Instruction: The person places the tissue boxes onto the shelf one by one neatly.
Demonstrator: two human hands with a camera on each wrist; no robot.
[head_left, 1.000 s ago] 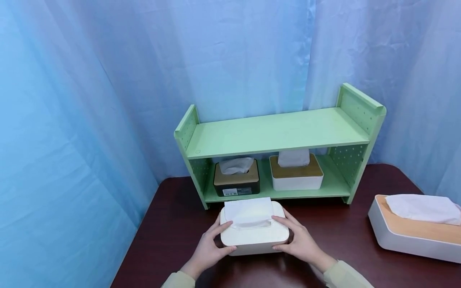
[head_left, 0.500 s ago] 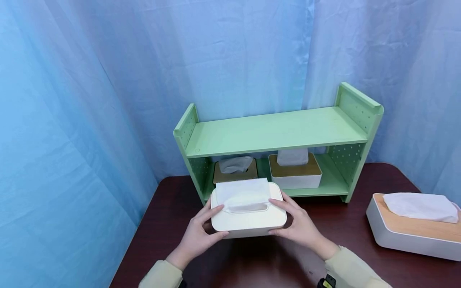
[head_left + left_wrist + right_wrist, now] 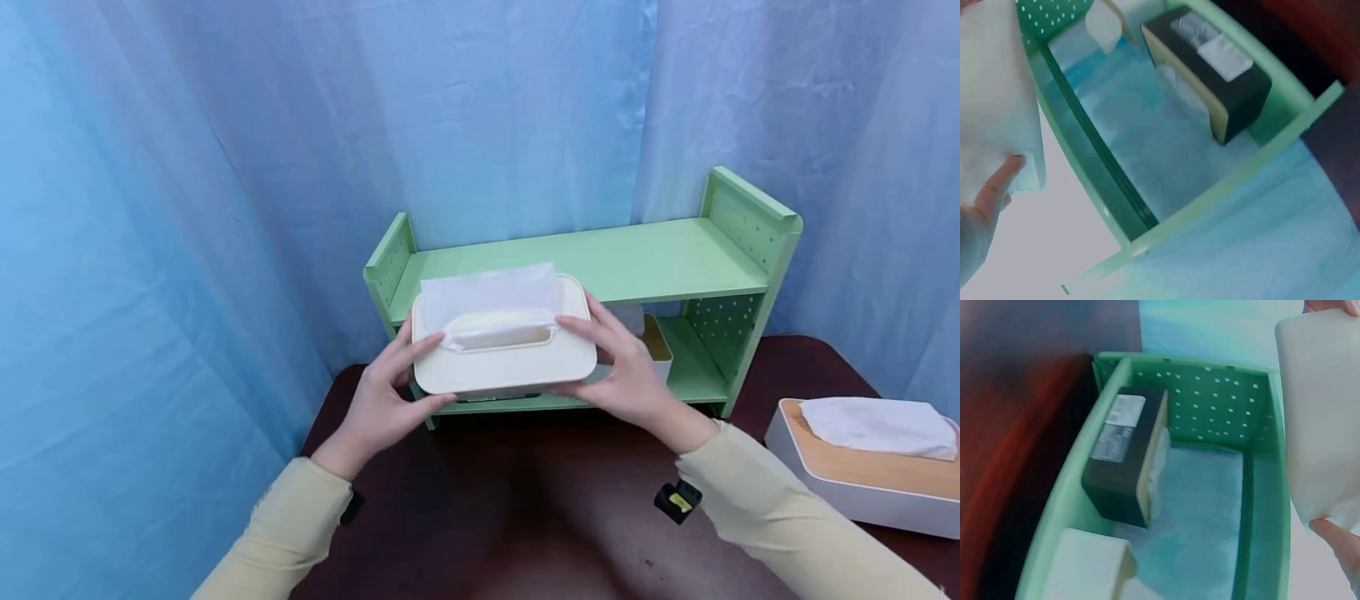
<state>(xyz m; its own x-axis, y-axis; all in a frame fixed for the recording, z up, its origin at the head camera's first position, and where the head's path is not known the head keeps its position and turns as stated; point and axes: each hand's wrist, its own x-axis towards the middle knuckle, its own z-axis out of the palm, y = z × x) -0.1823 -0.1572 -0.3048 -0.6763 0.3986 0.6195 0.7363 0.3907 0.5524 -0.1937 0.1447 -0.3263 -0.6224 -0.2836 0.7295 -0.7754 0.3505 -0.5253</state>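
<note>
Both hands hold a cream tissue box (image 3: 504,348) in the air, level with the top board of the green shelf (image 3: 660,258). A white tissue (image 3: 491,293) sticks out of its lid slot. My left hand (image 3: 381,404) grips the box's left end and my right hand (image 3: 624,375) grips its right end. In the left wrist view my fingertips (image 3: 999,184) press the box's pale wall (image 3: 994,106). The right wrist view shows the box (image 3: 1319,412) held above the lower shelf. A black tissue box (image 3: 1124,464) and a white one (image 3: 1082,562) stand on that lower shelf.
The dark red table (image 3: 540,517) carries the shelf at its back edge. A larger white tissue box with a wooden lid (image 3: 870,462) lies at the right edge. Blue curtains (image 3: 225,167) close in the back and left sides.
Both hands have lifted the cream tissue box off the table, up and toward the shelf's top board. It now hides the boxes on the lower shelf in the head view.
</note>
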